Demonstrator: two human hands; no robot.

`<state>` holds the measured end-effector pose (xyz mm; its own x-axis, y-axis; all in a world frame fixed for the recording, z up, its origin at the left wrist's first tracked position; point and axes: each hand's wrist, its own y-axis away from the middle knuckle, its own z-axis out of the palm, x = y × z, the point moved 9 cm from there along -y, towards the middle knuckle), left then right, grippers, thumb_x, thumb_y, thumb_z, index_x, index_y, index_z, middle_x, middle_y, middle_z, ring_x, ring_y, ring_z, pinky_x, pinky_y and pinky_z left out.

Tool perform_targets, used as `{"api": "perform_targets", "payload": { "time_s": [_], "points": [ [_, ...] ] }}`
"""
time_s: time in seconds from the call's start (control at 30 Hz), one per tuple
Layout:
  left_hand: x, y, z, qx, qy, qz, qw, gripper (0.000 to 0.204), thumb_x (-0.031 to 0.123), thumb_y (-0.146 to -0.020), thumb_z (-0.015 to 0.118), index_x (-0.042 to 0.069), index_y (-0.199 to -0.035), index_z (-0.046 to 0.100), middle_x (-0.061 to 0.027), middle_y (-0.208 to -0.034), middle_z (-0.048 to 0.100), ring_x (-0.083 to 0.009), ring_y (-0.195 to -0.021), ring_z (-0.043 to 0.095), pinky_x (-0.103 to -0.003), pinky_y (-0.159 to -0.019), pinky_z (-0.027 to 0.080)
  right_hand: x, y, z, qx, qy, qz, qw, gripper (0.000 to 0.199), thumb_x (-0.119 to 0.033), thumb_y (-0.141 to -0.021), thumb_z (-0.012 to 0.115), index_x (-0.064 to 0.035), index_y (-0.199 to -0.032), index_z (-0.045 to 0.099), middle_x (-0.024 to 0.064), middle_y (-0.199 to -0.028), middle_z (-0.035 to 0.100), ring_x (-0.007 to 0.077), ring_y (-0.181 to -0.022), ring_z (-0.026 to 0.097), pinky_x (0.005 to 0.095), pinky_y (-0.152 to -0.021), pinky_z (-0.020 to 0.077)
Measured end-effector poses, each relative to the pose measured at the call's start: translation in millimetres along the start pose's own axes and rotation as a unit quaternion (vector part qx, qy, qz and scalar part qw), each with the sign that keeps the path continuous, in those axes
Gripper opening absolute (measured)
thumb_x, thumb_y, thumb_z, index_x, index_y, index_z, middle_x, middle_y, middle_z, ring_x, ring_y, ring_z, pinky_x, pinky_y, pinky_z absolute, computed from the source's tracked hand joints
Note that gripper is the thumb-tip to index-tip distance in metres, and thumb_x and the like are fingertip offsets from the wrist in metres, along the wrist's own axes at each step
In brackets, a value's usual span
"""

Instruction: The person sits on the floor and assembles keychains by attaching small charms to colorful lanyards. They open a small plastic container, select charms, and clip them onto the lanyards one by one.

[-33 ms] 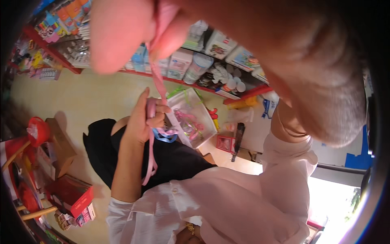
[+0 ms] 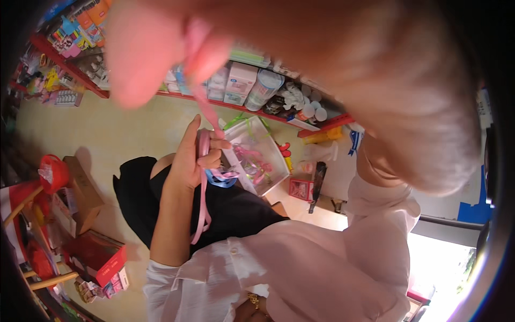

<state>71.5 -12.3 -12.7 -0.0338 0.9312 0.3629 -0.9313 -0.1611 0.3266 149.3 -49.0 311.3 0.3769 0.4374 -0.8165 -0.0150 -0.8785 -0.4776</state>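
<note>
- right hand (image 2: 397,91) is a big blurry mess across the top, and the upper edge chops part of it off
- pink ribbon (image 2: 208,112) goes soft near those fingertips, so can't see where its top end finishes
- left hand (image 2: 188,161), left of centre, has curled fingers covering part of the ribbon roll (image 2: 203,140)
- white box (image 2: 265,142) in the middle: left side's partly behind that hand, tangle inside too jumbled to sort out
- shelf packages (image 2: 241,80) up top are half blocked by the blurry hand
- upper-left small goods (image 2: 37,83): too tiny to identify
- bright patch (image 2: 437,257), lower right: totally blown out
</note>
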Motion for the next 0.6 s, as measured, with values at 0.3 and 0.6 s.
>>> {"api": "perform_targets", "payload": {
  "time_s": [0.3,0.6],
  "points": [
    [17,3,-24,0.142,-0.02,0.048,0.989,0.037,0.034,-0.095,0.053,0.0,-0.109,0.06,-0.0023,-0.082,0.064,-0.0038,-0.066,0.052,-0.017,-0.06,0.043,-28,37,110,-0.193,-0.344,-0.077,0.916,0.008,0.002,-0.086,0.05,0.0018,-0.093,0.055,0.0119,-0.078,0.056,0.0208,-0.066,0.056,0.0314,-0.057,0.0424],
    [28,7,-21,0.172,-0.031,0.112,0.978,0.025,0.016,-0.092,0.06,-0.002,-0.11,0.058,0.0034,-0.069,0.05,-0.0028,-0.051,0.035,-0.019,-0.04,0.024,81,177,155,-0.315,-0.316,0.238,0.863,0.029,-0.018,-0.1,0.045,-0.001,-0.121,0.054,0.0136,-0.093,0.067,0.0132,-0.074,0.066,0.0282,-0.065,0.0522]
  ]
}}
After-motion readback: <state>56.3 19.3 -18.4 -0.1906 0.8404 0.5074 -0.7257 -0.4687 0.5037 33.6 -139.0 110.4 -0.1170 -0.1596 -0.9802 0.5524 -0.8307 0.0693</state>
